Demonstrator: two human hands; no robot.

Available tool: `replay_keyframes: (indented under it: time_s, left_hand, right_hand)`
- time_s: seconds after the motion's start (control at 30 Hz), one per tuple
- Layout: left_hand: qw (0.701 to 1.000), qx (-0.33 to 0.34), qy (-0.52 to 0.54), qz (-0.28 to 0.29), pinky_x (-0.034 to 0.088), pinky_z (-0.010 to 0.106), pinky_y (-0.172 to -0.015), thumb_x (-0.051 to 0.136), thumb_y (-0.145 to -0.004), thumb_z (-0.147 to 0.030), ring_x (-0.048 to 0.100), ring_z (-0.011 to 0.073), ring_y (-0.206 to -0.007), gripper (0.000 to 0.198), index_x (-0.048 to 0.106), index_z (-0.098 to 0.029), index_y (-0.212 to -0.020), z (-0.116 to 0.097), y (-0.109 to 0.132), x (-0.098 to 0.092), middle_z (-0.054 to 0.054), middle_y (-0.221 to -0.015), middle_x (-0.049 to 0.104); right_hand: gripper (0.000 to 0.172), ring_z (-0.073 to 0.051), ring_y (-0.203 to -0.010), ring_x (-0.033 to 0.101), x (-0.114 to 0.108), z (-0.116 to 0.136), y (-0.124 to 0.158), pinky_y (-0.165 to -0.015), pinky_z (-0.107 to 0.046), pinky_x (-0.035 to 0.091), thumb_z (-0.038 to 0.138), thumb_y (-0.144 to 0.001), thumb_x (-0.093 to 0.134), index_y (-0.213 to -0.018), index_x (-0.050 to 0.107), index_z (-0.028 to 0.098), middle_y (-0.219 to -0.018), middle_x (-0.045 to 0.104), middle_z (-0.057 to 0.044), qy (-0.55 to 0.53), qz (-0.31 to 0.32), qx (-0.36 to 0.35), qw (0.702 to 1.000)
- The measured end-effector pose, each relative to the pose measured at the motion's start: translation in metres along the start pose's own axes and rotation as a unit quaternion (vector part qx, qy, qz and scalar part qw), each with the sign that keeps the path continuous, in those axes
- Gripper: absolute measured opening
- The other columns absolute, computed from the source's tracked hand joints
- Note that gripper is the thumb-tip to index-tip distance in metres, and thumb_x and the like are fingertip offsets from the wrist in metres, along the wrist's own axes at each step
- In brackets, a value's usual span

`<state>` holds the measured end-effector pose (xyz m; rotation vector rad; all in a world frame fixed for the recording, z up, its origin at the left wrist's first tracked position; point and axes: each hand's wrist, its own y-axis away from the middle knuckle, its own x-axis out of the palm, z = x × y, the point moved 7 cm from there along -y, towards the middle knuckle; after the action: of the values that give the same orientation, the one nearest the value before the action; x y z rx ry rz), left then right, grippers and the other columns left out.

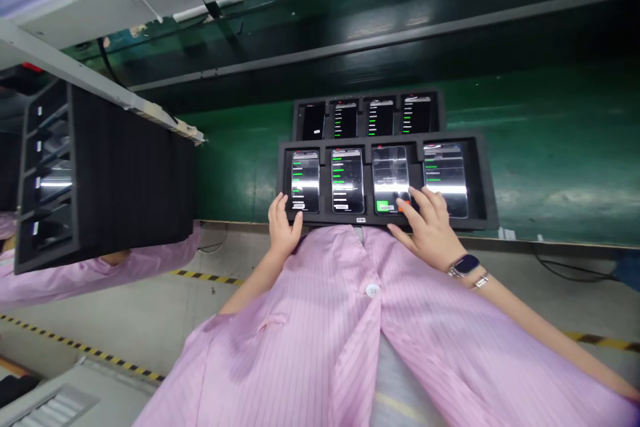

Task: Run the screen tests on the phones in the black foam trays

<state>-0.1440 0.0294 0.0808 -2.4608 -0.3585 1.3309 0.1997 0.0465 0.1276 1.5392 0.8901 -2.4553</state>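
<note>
A black foam tray [480, 180] holds several smartphones in a row, their screens lit. My right hand [427, 227] is open over the tray's front edge, with a fingertip at the lower right of the third phone [391, 173], by a red button. That screen also shows a green button. To its right lies the fourth phone [445, 180], close to my other fingers. My left hand [284, 223] rests open at the tray's front left corner, beside the first phone [306, 180]. Between them is the second phone [347, 180], showing green and white text lines.
Behind sits another black tray [439, 113] with more phones, one screen mostly dark. A stack of black trays [130, 173] stands at left, with a co-worker's pink sleeve [155, 263] beneath it. A metal bar [150, 107] juts over the green bench [560, 167].
</note>
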Motion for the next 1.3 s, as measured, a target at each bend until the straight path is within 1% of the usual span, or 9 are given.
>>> replay_keyframes:
  time_s: [0.1, 0.2, 0.37, 0.47, 0.57, 0.7, 0.87, 1.03, 1.3]
  left_hand:
    - [1.000, 0.003, -0.017, 0.008, 0.035, 0.060, -0.122, 0.053, -0.104, -0.045, 0.041, 0.0350, -0.149, 0.057, 0.041, -0.015, -0.152, -0.007, -0.006, -0.008, 0.025, -0.150, 0.049]
    - [1.000, 0.024, -0.017, -0.006, 0.028, 0.065, -0.124, 0.056, -0.103, -0.045, 0.030, 0.0369, -0.155, 0.061, 0.035, -0.020, -0.155, -0.027, -0.023, -0.030, 0.024, -0.158, 0.041]
    - [0.994, 0.110, 0.024, 0.006, 0.036, 0.059, -0.124, 0.054, -0.104, -0.042, 0.039, 0.0317, -0.152, 0.059, 0.033, -0.025, -0.156, -0.067, -0.054, -0.057, 0.018, -0.154, 0.048]
    - [0.990, 0.120, 0.008, 0.069, 0.035, 0.058, -0.125, 0.051, -0.104, -0.044, 0.038, 0.0317, -0.153, 0.053, 0.039, -0.025, -0.152, -0.071, -0.055, -0.043, 0.016, -0.151, 0.052]
    - [0.985, 0.105, -0.027, 0.133, 0.029, 0.058, -0.127, 0.052, -0.104, -0.047, 0.031, 0.0333, -0.156, 0.048, 0.050, -0.023, -0.145, -0.059, -0.045, -0.018, 0.016, -0.154, 0.050]
    - [0.980, 0.081, -0.063, 0.169, 0.024, 0.062, -0.129, 0.053, -0.103, -0.050, 0.025, 0.0357, -0.158, 0.050, 0.056, -0.022, -0.144, -0.045, -0.036, 0.002, 0.016, -0.158, 0.047]
    - [0.963, 0.128, -0.084, 0.221, 0.022, 0.066, -0.128, 0.056, -0.103, -0.053, 0.027, 0.0381, -0.156, 0.051, 0.058, -0.027, -0.146, -0.063, -0.038, 0.018, 0.014, -0.162, 0.043]
    - [0.954, 0.152, -0.100, 0.238, 0.020, 0.072, -0.125, 0.058, -0.102, -0.052, 0.032, 0.0394, -0.153, 0.046, 0.063, -0.030, -0.142, -0.083, -0.040, 0.028, 0.015, -0.165, 0.038]
    - [0.956, 0.125, -0.111, 0.243, 0.017, 0.077, -0.123, 0.060, -0.100, -0.058, 0.035, 0.0424, -0.150, 0.053, 0.061, -0.031, -0.145, -0.082, -0.043, 0.037, 0.017, -0.166, 0.034]
  right_hand:
    - [0.062, -0.044, -0.151, 0.033, 0.014, -0.004, 0.013, -0.118, -0.071, 0.034, 0.044, -0.099, 0.067, -0.153, 0.046, 0.025, -0.162, 0.036, -0.020, 0.038, 0.009, -0.017, 0.999]
    - [0.068, -0.044, -0.151, 0.033, 0.016, -0.008, 0.016, -0.119, -0.069, 0.035, 0.048, -0.097, 0.069, -0.155, 0.043, 0.024, -0.166, 0.031, -0.021, 0.032, -0.005, -0.020, 0.999]
    - [0.042, -0.047, -0.150, 0.034, 0.025, -0.008, 0.012, -0.120, -0.072, 0.029, 0.048, -0.103, 0.058, -0.133, 0.068, 0.020, -0.162, 0.040, -0.020, 0.048, 0.055, -0.010, 0.997]
    - [0.044, -0.046, -0.151, 0.034, 0.027, -0.009, 0.010, -0.120, -0.072, 0.027, 0.049, -0.104, 0.054, -0.133, 0.069, 0.019, -0.160, 0.043, -0.020, 0.025, 0.084, 0.021, 0.996]
    - [0.052, -0.047, -0.151, 0.034, 0.025, -0.012, 0.009, -0.122, -0.073, 0.026, 0.052, -0.102, 0.055, -0.143, 0.061, 0.020, -0.159, 0.044, -0.021, -0.015, 0.074, 0.046, 0.996]
    - [0.058, -0.050, -0.149, 0.035, 0.021, -0.014, 0.009, -0.123, -0.074, 0.021, 0.052, -0.098, 0.061, -0.148, 0.055, 0.025, -0.159, 0.044, -0.020, -0.063, 0.054, 0.074, 0.994]
    - [0.059, -0.054, -0.148, 0.033, 0.013, -0.015, 0.010, -0.119, -0.081, 0.019, 0.049, -0.099, 0.058, -0.150, 0.053, 0.019, -0.160, 0.041, -0.025, -0.030, 0.048, 0.094, 0.994]
    - [0.053, -0.056, -0.145, 0.035, 0.008, -0.017, 0.011, -0.116, -0.084, 0.019, 0.049, -0.096, 0.062, -0.143, 0.060, 0.024, -0.160, 0.041, -0.022, -0.039, 0.040, 0.114, 0.992]
    - [0.049, -0.059, -0.144, 0.032, 0.007, -0.019, 0.008, -0.109, -0.090, 0.018, 0.049, -0.097, 0.063, -0.142, 0.059, 0.030, -0.164, 0.034, -0.020, -0.027, 0.042, 0.117, 0.992]
